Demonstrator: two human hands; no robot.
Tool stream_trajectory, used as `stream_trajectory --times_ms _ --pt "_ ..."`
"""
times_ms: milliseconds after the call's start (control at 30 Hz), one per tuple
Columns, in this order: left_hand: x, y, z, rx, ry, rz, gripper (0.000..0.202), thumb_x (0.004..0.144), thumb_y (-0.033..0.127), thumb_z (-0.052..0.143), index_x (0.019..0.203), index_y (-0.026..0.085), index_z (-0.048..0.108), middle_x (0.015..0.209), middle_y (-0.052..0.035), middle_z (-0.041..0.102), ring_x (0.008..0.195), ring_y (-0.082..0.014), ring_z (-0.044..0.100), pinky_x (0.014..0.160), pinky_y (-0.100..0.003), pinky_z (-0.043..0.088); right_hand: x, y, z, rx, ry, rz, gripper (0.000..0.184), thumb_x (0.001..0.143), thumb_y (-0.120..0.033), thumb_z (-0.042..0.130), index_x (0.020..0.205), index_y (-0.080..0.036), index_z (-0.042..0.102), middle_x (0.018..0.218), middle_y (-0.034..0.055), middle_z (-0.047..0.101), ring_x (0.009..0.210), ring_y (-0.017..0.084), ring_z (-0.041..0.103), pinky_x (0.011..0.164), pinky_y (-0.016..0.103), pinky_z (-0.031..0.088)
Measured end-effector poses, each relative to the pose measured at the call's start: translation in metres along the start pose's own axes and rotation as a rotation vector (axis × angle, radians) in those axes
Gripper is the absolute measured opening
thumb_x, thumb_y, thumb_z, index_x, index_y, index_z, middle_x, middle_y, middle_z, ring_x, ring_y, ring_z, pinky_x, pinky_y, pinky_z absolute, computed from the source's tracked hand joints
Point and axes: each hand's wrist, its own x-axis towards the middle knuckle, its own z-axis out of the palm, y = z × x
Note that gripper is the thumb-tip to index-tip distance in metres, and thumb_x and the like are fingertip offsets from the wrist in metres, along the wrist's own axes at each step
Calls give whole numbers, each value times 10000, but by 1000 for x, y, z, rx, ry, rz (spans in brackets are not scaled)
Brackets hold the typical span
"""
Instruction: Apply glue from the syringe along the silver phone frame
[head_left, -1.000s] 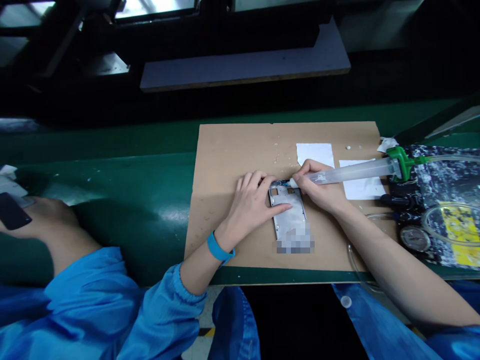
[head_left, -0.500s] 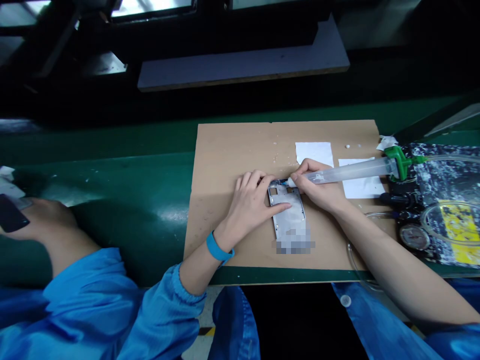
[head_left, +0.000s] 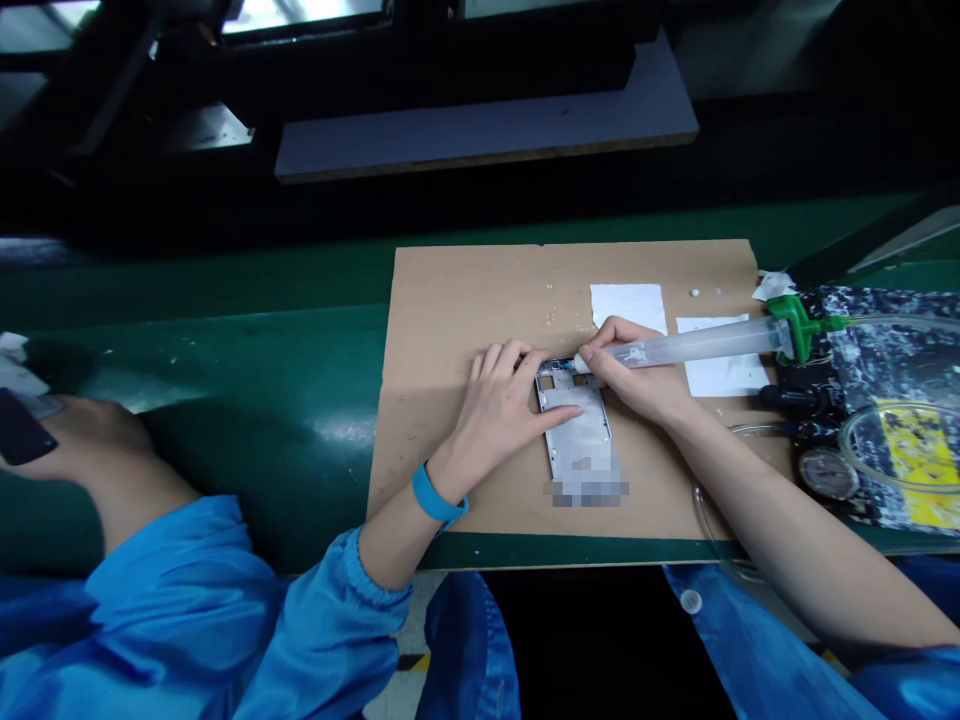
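Observation:
A silver metal phone frame (head_left: 576, 432) lies on a brown board (head_left: 480, 300). My left hand (head_left: 504, 402) rests flat on the frame's left edge and pins it down, thumb across its middle. My right hand (head_left: 637, 372) grips a clear glue syringe (head_left: 697, 343) like a pen. The syringe tip touches the top edge of the frame. A green cap (head_left: 791, 324) with a thin tube closes the syringe's far end.
Two white paper slips (head_left: 628, 300) (head_left: 724, 373) lie on the board behind my right hand. A dark tray (head_left: 885, 350) with a pressure gauge (head_left: 827, 472) and coiled clear tube sits at the right. Another person's arm in a blue sleeve (head_left: 112, 470) rests on the green belt at left.
The syringe tip has crept slightly left along the frame's top edge. Both hands otherwise stay in place.

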Motion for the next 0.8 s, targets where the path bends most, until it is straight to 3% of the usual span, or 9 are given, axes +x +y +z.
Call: stream_trajectory --times_ms 800 --pt "0 -1 2 -6 0 -4 636 1062 739 814 1503 297 696 1384 -99 706 1316 -361 637 1158 -549 514 1 -2 1 8 1 21 389 955 -567 881 826 -284 646 656 -26 659 619 180 580 644 354 477"
